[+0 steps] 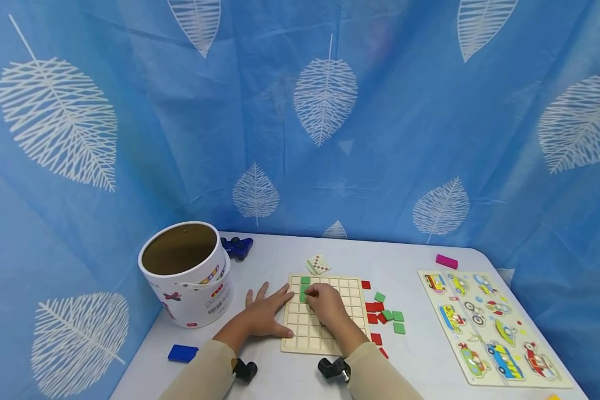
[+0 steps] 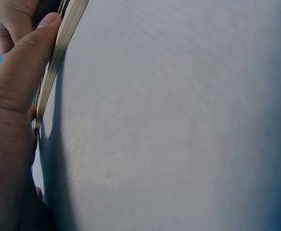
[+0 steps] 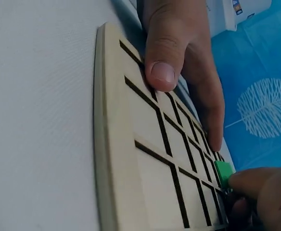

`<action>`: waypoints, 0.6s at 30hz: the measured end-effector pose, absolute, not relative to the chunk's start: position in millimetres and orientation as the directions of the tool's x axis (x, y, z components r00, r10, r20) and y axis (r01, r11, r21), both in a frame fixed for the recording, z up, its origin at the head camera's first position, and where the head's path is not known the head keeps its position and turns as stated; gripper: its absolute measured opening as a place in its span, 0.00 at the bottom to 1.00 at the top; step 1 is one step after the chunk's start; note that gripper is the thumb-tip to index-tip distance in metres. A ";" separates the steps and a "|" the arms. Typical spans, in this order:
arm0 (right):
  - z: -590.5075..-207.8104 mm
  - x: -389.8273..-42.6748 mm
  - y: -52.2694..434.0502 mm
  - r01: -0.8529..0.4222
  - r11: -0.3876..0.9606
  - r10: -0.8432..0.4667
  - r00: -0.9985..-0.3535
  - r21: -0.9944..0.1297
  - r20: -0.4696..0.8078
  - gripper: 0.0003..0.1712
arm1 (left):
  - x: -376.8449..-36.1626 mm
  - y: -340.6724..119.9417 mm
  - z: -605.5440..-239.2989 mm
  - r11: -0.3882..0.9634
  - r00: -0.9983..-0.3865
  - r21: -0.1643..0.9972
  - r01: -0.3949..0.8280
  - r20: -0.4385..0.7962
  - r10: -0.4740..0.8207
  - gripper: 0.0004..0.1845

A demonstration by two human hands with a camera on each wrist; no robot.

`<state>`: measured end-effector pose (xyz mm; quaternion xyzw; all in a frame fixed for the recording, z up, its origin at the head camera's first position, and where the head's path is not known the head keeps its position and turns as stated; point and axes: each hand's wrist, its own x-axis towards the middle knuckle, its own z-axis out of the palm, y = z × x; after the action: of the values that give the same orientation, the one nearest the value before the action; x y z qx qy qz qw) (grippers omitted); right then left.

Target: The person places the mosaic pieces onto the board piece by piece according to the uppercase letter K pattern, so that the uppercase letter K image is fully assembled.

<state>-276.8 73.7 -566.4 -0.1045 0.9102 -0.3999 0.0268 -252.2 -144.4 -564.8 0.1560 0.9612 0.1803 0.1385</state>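
A wooden grid board [image 1: 312, 351] lies flat on the white table. My left hand [image 1: 266, 315] rests with spread fingers along its left side, the thumb [image 3: 164, 74] over the edge. Green square tiles [image 1: 305, 280] sit in a column of cells near the board's upper left. My right hand [image 1: 327, 304] reaches over the board with curled fingers and pinches a green tile [image 3: 223, 173] at that column. How far the tile is seated in its cell cannot be told. In the left wrist view the thumb [image 2: 27, 62] lies against the board's side [image 2: 58, 62].
Loose red tiles [image 1: 376, 338] and green tiles [image 1: 399, 328] lie right of the board. A small pattern card [image 1: 318, 264] is behind it. A white bucket [image 1: 200, 300], a blue game controller [image 1: 237, 248] and a blue block [image 1: 182, 353] stand left. A vehicle puzzle board [image 1: 480, 344] and magenta block [image 1: 446, 261] lie right.
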 end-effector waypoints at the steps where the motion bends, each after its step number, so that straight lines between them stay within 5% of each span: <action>1: -566.2 -275.1 74.4 -0.190 0.670 -0.229 -0.972 -0.717 0.043 0.09 | -252.2 -144.4 -564.4 0.885 -0.912 0.391 0.251 -0.211 0.352 0.61; 8: -563.4 -260.5 93.3 -0.239 0.625 -0.274 -0.959 -0.743 0.077 0.15 | -252.9 -142.4 -562.9 0.882 -0.910 0.401 0.247 -0.217 0.353 0.61; 12: -562.0 -249.6 135.6 -0.153 0.588 -0.131 -0.987 -0.795 0.093 0.13 | -253.2 -140.0 -564.3 0.877 -0.909 0.407 0.255 -0.208 0.361 0.61; 18: -568.0 -231.8 231.6 0.055 0.698 0.147 -0.987 -0.714 0.068 0.13 | -251.9 -143.7 -564.5 0.883 -0.913 0.404 0.239 -0.214 0.346 0.62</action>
<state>-231.8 231.6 -568.0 0.0551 0.9195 -0.3845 -0.0600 -251.9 -143.7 -564.5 0.1524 0.9598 0.1882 0.1416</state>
